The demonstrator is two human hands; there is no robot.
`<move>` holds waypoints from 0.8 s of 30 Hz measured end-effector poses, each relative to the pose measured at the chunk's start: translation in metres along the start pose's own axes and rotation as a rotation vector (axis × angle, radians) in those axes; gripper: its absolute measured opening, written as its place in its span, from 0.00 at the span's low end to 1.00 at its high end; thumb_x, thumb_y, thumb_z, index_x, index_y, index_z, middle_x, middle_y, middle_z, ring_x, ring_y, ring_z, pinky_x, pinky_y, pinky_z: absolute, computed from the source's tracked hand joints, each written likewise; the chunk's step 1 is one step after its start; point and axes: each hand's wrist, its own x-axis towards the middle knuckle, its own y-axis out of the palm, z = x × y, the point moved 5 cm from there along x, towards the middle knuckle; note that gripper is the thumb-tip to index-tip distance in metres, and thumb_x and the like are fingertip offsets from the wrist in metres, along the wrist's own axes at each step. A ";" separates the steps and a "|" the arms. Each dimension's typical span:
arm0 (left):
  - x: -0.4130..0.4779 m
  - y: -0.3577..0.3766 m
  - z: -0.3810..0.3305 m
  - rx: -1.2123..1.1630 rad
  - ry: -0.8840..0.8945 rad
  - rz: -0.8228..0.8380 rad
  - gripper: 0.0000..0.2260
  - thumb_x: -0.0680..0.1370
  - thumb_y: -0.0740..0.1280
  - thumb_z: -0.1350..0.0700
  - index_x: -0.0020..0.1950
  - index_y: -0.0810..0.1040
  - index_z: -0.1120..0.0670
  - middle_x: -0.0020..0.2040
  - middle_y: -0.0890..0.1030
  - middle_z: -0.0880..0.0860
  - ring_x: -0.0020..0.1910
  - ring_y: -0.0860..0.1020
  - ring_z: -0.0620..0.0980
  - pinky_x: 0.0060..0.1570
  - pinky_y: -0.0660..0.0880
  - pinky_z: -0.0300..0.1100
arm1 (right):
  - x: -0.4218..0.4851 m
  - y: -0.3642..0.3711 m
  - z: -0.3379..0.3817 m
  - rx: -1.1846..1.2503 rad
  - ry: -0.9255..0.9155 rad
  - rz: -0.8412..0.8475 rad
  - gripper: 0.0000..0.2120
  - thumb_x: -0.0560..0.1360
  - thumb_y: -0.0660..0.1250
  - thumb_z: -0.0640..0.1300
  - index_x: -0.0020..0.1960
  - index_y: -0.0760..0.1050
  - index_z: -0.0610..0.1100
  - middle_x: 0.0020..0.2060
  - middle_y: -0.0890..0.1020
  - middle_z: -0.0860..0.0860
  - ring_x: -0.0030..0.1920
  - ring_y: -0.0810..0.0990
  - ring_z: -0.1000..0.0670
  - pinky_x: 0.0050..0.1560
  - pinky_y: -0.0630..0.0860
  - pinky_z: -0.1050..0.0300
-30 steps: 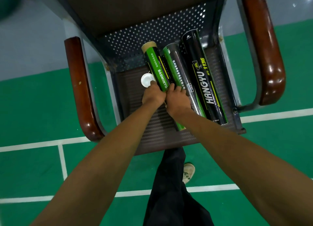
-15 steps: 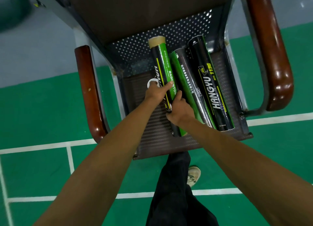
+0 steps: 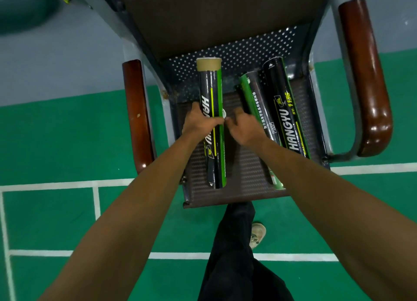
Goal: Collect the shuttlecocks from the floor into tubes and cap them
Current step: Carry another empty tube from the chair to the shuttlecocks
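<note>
Three shuttlecock tubes lie on the seat of a chair (image 3: 246, 187). My left hand (image 3: 198, 122) grips the left tube (image 3: 212, 97), black and green with a brown cardboard end showing at the top. A small white cap (image 3: 224, 113) peeks out just right of that tube, between my two hands. My right hand (image 3: 244, 126) hovers beside it with fingers spread and holds nothing. To the right lie a green and black tube (image 3: 257, 102) and a black tube marked HANGYU (image 3: 285, 111), side by side. No shuttlecocks show on the floor.
The chair has brown wooden armrests, one on the left (image 3: 135, 113) and one on the right (image 3: 367, 75), and a perforated metal back. Green court floor (image 3: 56, 142) with white lines surrounds it. My dark trouser leg and shoe (image 3: 257, 234) stand below the seat edge.
My left hand has pulled the left tube away from the other two, opening a gap. My right hand let go of the tubes and opened near the white cap.
</note>
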 end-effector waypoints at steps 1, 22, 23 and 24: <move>-0.003 -0.001 0.002 -0.013 -0.005 0.016 0.33 0.66 0.81 0.48 0.65 0.70 0.51 0.58 0.79 0.48 0.56 0.79 0.51 0.57 0.76 0.45 | 0.001 0.001 0.007 0.012 -0.014 0.008 0.14 0.83 0.59 0.51 0.62 0.68 0.43 0.43 0.82 0.43 0.42 0.82 0.39 0.46 0.82 0.39; -0.291 0.054 -0.448 0.330 1.124 0.163 0.33 0.68 0.76 0.44 0.70 0.67 0.40 0.61 0.80 0.47 0.57 0.80 0.52 0.54 0.79 0.53 | -0.296 -0.440 0.012 0.578 -0.148 -0.790 0.34 0.70 0.79 0.53 0.70 0.68 0.46 0.55 0.81 0.52 0.41 0.85 0.53 0.37 0.84 0.51; -0.319 0.073 -0.465 0.354 1.163 0.164 0.33 0.68 0.77 0.45 0.70 0.67 0.40 0.61 0.80 0.48 0.57 0.80 0.51 0.53 0.78 0.52 | -0.327 -0.458 -0.004 0.617 -0.150 -0.837 0.34 0.70 0.80 0.51 0.69 0.68 0.46 0.55 0.81 0.51 0.42 0.85 0.52 0.37 0.84 0.51; -0.350 0.093 -0.480 0.372 1.196 0.160 0.33 0.69 0.78 0.46 0.70 0.67 0.41 0.60 0.80 0.47 0.56 0.79 0.51 0.51 0.78 0.50 | -0.361 -0.474 -0.021 0.645 -0.149 -0.880 0.33 0.69 0.80 0.50 0.69 0.69 0.45 0.55 0.81 0.51 0.43 0.85 0.51 0.37 0.84 0.51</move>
